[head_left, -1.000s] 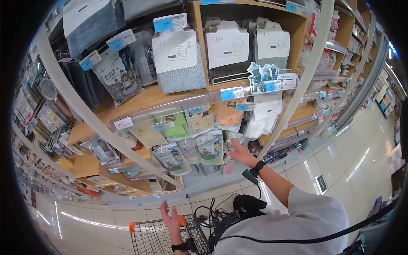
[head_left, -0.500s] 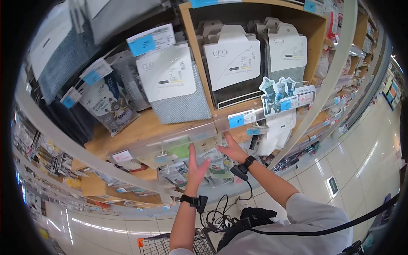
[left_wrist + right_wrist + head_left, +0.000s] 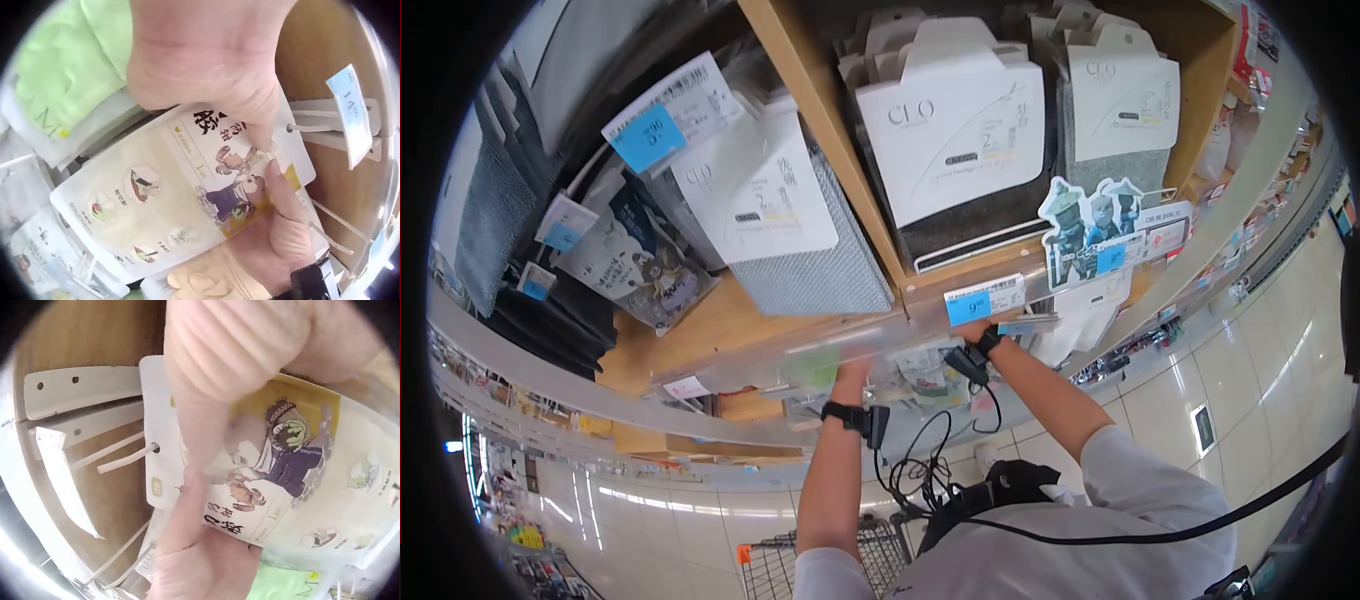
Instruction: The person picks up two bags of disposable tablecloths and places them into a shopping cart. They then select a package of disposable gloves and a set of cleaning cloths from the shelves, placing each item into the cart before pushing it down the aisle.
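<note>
A flat printed packet point(image 3: 181, 181) with a cartoon figure and a crab picture hangs from a thin metal peg point(image 3: 128, 457) through the hole in its header. My left hand point(image 3: 206, 62) holds one long side, with its thumb across the front. On the opposite side, my right hand point(image 3: 250, 350) grips the packet near the header, thumb also in front. The two thumb tips come close together over the print. Behind the packet the other fingers are hidden. In the head view, both hands reach under the clear shelf strip, which partly covers them.
Beside the packet hang a light green pack point(image 3: 75, 69) and a peach-coloured pack point(image 3: 212, 275). A blue price tag point(image 3: 350, 115) juts out close to the pegs. Above are grey cloths in white sleeves point(image 3: 960, 120). A shopping cart point(image 3: 775, 565) stands below; black cables point(image 3: 930, 465) dangle between the arms.
My left hand has risen from above the cart to the hanging packs. The right hand has shifted up and in beside it. Both now hold the packet, and the shelf appears closer.
</note>
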Available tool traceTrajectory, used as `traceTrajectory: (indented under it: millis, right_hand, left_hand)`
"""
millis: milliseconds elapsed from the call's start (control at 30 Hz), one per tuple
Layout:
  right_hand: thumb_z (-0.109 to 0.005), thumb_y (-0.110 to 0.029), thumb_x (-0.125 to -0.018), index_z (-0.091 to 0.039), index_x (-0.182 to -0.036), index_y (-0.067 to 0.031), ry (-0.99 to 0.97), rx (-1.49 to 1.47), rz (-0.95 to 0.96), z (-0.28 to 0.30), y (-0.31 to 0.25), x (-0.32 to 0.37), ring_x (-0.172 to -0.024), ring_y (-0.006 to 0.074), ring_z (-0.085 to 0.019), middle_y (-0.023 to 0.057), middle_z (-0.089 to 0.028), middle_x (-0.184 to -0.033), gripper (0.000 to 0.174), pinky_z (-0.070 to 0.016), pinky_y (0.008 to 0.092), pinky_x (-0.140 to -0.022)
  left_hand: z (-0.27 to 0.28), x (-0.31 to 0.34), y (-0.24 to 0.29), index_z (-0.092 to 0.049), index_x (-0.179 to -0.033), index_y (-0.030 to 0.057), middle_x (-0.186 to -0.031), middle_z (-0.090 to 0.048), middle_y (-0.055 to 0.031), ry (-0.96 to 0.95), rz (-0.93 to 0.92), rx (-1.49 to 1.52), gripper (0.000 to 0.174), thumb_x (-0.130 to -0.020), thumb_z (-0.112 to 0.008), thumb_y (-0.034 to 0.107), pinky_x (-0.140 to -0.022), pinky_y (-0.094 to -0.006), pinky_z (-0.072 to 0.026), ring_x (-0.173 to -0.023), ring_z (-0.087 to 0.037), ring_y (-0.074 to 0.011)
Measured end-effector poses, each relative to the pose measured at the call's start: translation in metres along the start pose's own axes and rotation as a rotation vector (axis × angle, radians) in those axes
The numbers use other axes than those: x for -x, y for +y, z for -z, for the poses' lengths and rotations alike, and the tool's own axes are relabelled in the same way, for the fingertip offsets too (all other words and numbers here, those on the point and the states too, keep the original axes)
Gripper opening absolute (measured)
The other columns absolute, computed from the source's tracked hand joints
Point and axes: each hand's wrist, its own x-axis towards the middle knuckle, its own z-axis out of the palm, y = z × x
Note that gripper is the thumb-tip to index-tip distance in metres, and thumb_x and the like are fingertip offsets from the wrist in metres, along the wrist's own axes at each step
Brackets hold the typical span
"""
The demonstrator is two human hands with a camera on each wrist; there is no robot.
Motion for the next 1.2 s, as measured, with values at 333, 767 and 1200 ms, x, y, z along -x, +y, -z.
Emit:
traceTrajectory:
  millis: [333,767,1200]
  right_hand:
    - [-0.067,-0.021,-0.081,-0.057,-0.110,-0.0004,-0.032,-0.073,-0.021,-0.004,-0.029,-0.003,-0.098,0.0228,-0.057,0.0118,-0.061,-0.109,0.037,-0.0449,0.0332,-0.086]
    - [-0.068,-0.020,-0.080,-0.055,-0.115,-0.0015,0.037,-0.218,-0.042,-0.006,-0.044,0.004,-0.100,0.0190,-0.055,0.0092,-0.060,-0.110,0.042,-0.0449,0.0324,-0.086]
    - [-0.070,-0.021,-0.078,-0.055,-0.114,-0.0015,0.001,0.039,-0.091,0.028,0.002,-0.008,-0.099,0.0187,-0.055,0.0093,-0.061,-0.110,0.044,-0.0450,0.0321,-0.085]
  left_hand:
    - [-0.003,0.002,0.008,-0.046,-0.128,0.0008,-0.131,-0.048,-0.0149,-0.008,-0.012,0.206,0.048,-0.090,-0.049,0.031,-0.102,-0.0353,-0.0337,-0.119,-0.046,-0.0276]
    - [-0.016,-0.006,-0.026,-0.044,-0.129,0.0019,-0.127,-0.051,-0.0108,-0.082,0.085,0.525,0.053,-0.083,-0.062,0.021,-0.099,-0.0347,-0.0372,-0.116,-0.047,-0.0237]
    - [-0.018,-0.026,-0.039,-0.040,-0.133,0.0029,-0.137,-0.042,-0.0101,-0.032,0.126,0.343,0.044,-0.096,-0.039,0.026,-0.106,-0.0318,-0.0292,-0.125,-0.038,-0.0218]
